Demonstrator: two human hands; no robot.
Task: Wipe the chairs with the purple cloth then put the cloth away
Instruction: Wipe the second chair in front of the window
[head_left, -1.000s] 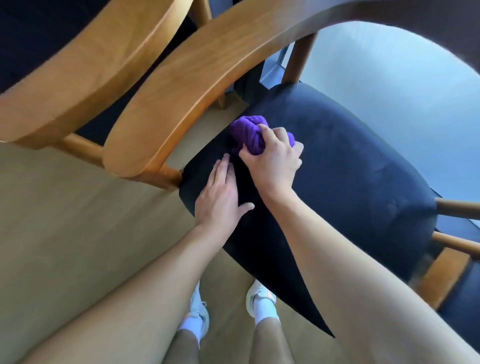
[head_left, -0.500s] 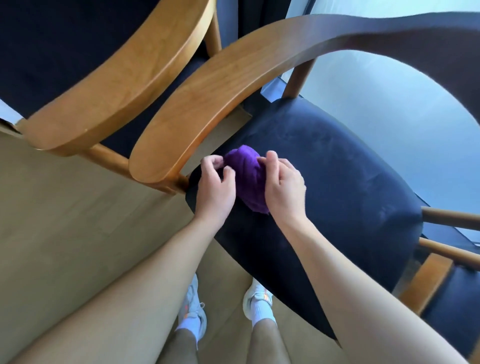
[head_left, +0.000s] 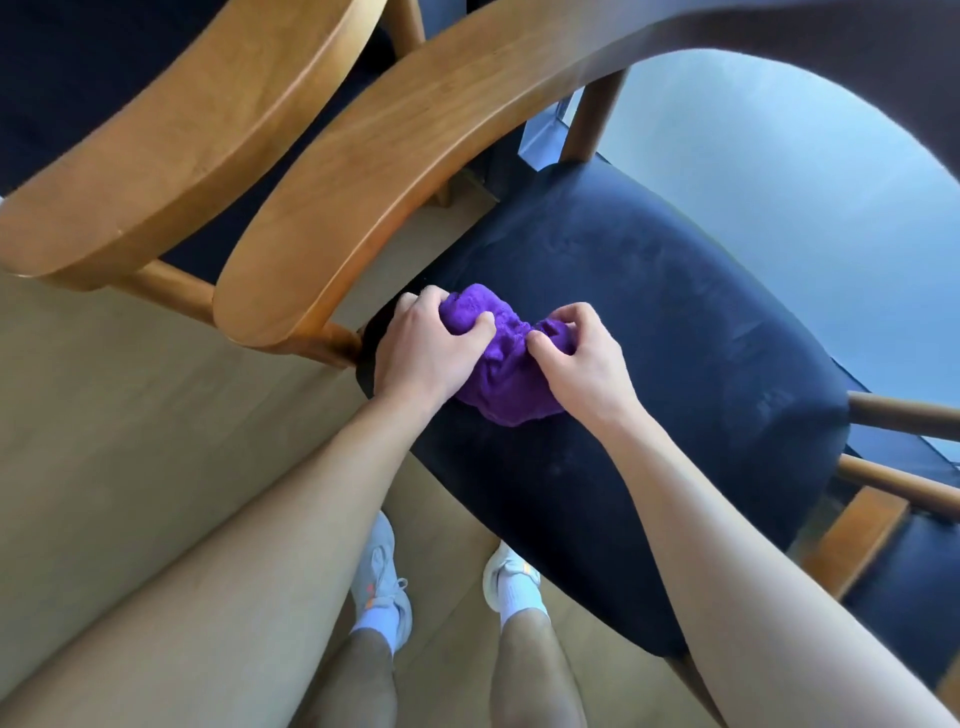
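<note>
Both hands, left (head_left: 415, 358) and right (head_left: 576, 364), gripped the cloth (head_left: 506, 387) on the seat (head_left: 649, 322); best regathered flat before wiping on.

a dining room: cushioned wooden chairs (head_left: 649, 338), wooden floor (head_left: 104, 441).

floor (head_left: 104, 441): tan wood-look | white sneakers (head_left: 383, 574): on the floor | pale blue surface (head_left: 769, 171): upper right

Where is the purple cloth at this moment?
In the head view, the purple cloth sits bunched on the dark chair seat near its left edge, beside the wooden armrest end, gripped between the left hand and the right hand.
</note>
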